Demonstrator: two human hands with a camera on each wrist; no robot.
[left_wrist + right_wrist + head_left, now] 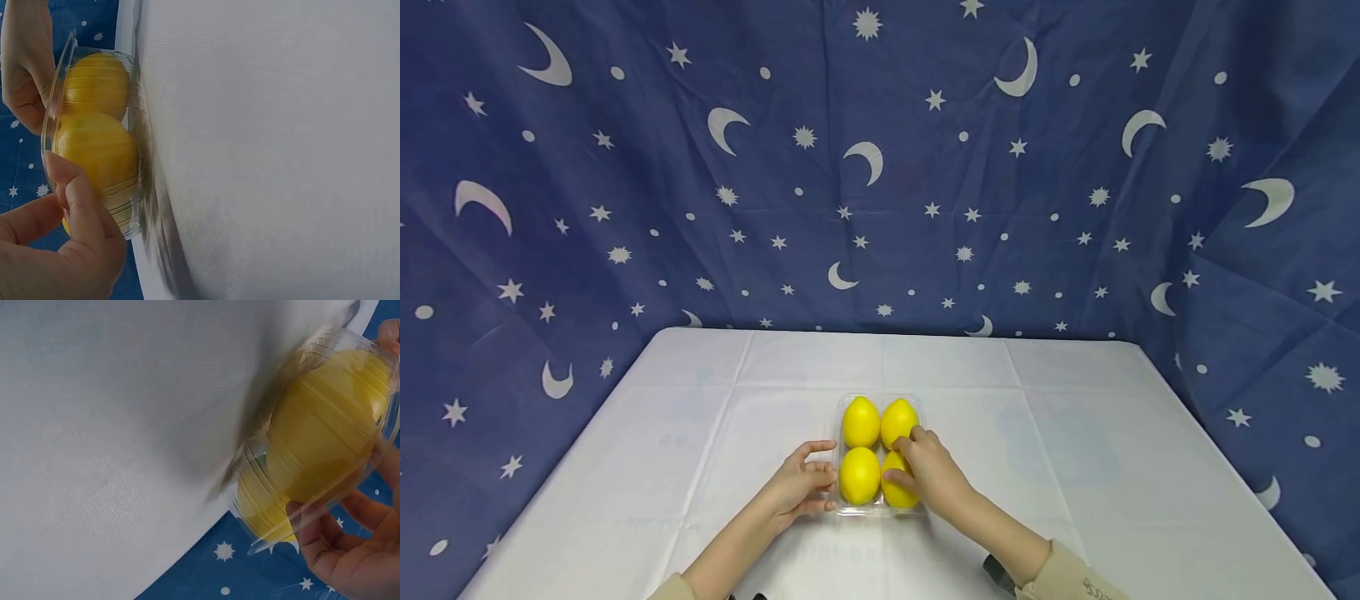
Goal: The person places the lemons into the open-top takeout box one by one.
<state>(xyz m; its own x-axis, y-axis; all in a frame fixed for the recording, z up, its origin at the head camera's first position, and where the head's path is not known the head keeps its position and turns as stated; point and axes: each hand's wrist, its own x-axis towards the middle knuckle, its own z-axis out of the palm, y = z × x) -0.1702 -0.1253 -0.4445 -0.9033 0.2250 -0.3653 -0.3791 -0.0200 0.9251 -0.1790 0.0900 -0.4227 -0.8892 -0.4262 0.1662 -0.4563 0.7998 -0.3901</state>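
Note:
A clear plastic tray (837,417) holding four yellow lemons sits on the white table (1075,433) near its front middle. My left hand (801,483) holds the tray's left side beside the front-left lemon (859,475). Its thumb (78,194) is curled onto the tray rim (56,87). My right hand (928,471) lies over the front-right lemon (898,493) with its fingers curled round it, and one fingertip touches the back-right lemon (897,421). In the right wrist view its fingers (325,540) wrap the lemon (319,437) at the tray's edge. The back-left lemon (861,421) is untouched.
A white cloth covers the table, with bare room on both sides of the tray and behind it. A blue curtain (880,167) printed with moons and stars hangs behind the table and along both its sides.

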